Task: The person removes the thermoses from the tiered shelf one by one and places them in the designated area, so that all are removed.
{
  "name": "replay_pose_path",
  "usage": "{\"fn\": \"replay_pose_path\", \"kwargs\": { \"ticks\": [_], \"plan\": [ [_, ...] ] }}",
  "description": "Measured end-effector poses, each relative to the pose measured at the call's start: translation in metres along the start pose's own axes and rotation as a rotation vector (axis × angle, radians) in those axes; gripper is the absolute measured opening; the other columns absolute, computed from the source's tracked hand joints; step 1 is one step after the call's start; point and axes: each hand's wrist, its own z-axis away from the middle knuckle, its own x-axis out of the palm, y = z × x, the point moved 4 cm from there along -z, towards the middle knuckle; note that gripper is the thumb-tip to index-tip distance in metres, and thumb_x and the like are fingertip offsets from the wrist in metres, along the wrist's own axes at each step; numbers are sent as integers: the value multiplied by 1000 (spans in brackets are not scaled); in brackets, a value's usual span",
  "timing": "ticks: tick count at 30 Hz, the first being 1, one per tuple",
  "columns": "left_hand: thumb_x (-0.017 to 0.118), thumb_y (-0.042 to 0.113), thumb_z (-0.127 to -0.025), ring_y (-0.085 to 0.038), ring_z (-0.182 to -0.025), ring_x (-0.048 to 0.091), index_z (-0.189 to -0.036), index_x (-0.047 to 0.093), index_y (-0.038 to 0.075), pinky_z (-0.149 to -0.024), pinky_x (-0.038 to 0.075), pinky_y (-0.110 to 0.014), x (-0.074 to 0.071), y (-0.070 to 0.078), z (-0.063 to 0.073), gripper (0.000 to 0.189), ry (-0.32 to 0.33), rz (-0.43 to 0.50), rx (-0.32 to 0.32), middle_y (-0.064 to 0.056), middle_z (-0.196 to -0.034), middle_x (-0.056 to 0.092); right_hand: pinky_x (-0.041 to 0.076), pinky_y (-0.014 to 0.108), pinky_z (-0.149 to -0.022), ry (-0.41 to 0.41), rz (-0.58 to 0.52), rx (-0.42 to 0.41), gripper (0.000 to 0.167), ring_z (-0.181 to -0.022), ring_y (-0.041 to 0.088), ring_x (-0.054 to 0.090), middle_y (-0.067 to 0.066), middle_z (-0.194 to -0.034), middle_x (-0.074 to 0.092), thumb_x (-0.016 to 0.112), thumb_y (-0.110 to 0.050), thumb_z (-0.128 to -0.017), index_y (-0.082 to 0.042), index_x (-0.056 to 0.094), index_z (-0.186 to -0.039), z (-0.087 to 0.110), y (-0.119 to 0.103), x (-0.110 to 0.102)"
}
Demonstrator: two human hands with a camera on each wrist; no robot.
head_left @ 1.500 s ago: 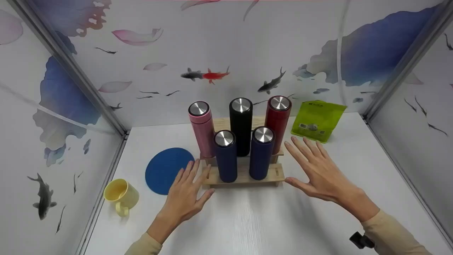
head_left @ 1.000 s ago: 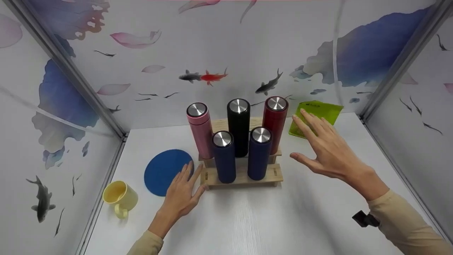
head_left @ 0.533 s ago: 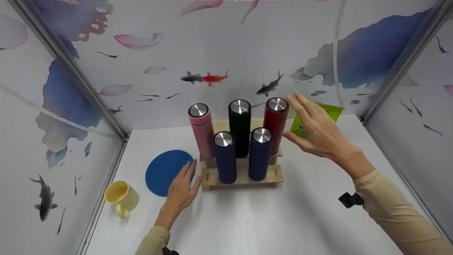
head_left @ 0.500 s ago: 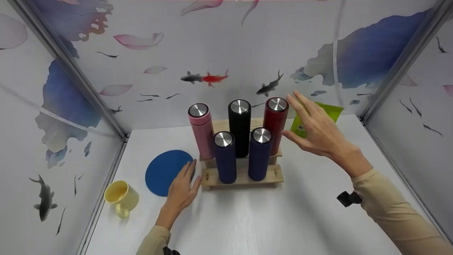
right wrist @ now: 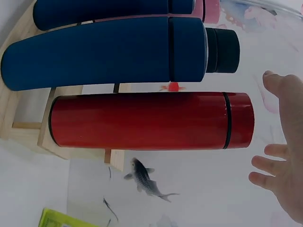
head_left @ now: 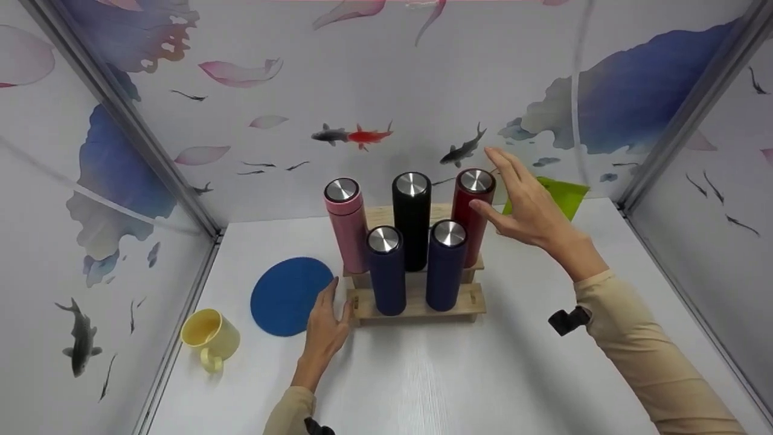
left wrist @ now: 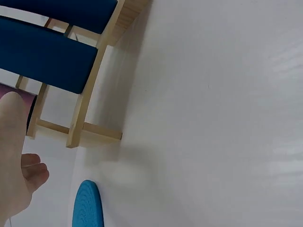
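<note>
Smooth white tabletop (head_left: 416,374); right grip (head_left: 526,210) spread beside a glossy red cylinder (right wrist: 142,121), left grip (head_left: 326,327) apart beside wooden rack (head_left: 416,303).

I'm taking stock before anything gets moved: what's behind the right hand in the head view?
Mainly a green pouch: its upper right part and a left sliver show. The right hand hides much of the rest and a bit of the red flask.
</note>
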Motion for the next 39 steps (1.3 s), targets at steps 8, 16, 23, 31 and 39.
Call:
{"fn": "replay_pose_path", "kwargs": {
  "ticks": [8, 16, 23, 31, 39],
  "plan": [
    [63, 24, -100, -41, -138, 49, -149, 41, -6, -112, 41, -55, 24, -11, 5, 62, 23, 62, -104, -26, -149, 50, 35, 58, -115, -10, -90, 78, 84, -140, 37, 45, 21, -158, 38, 72, -30, -94, -5, 26, -160, 0, 13, 14],
    [65, 26, -100, -41, -132, 54, -145, 44, -10, -108, 44, -53, 43, -18, 8, 62, 65, 34, -133, -28, -142, 55, 47, 56, -105, 36, -240, 161, 82, -131, 38, 54, 22, -153, 46, 75, -24, -92, -3, 31, -158, 1, 22, 26],
    [67, 27, -99, -40, -131, 56, -142, 50, -8, -106, 46, -53, 48, -21, 12, 58, 110, 75, -159, -26, -140, 59, 51, 54, -100, 66, -321, 221, 79, -127, 37, 57, 24, -142, 55, 77, -22, -91, 2, 36, -153, 4, 24, 33],
    [69, 24, -98, -36, -117, 66, -139, 56, -4, -92, 57, -48, 50, -23, 16, 51, 159, 244, -206, -22, -136, 63, 54, 48, -96, 92, -365, 253, 66, -117, 32, 64, 19, -129, 65, 78, -20, -91, 4, 47, -143, 5, 23, 37],
    [71, 22, -97, -35, -118, 66, -138, 59, -3, -89, 58, -44, 51, -23, 18, 50, 192, 340, -247, -23, -134, 64, 51, 13, -90, 137, -387, 300, 63, -115, 33, 66, 20, -127, 67, 80, -19, -89, 3, 52, -141, 8, 22, 37]
  ]
}}
